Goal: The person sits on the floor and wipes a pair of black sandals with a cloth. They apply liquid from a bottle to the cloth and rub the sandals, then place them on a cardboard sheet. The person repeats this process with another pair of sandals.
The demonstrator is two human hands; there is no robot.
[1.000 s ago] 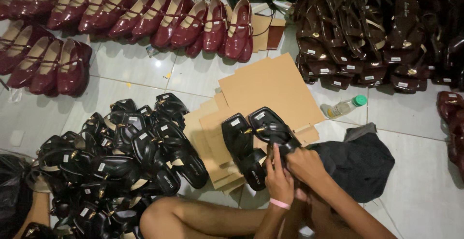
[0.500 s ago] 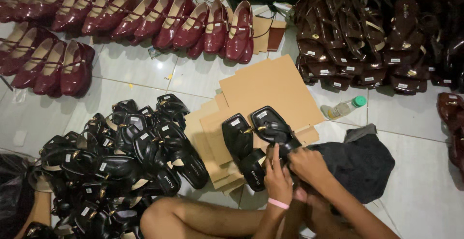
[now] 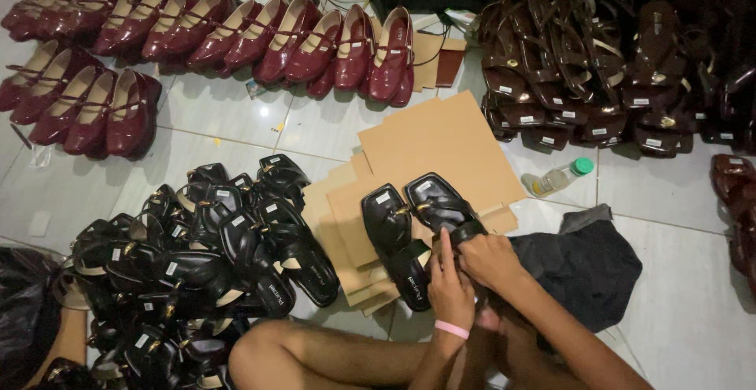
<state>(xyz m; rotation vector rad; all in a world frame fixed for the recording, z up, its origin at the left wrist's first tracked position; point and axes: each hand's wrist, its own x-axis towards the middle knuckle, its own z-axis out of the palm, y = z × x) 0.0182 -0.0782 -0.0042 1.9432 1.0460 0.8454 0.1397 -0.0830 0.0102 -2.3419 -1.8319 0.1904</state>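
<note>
Gripping blk sandal pair [image 3: 425, 221], both hands.

Tiled floor [image 3: 693, 295], black sandals [image 3: 197, 264], red shoes [image 3: 236, 39], cardboard sheets [image 3: 441, 142], bottle [image 3: 557, 178]

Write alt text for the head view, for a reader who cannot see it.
A seated person's left hand and right hand grip the heel end of a pair of black sandals lying on cardboard sheets. A pile of black sandals lies left, red shoes beyond.
</note>
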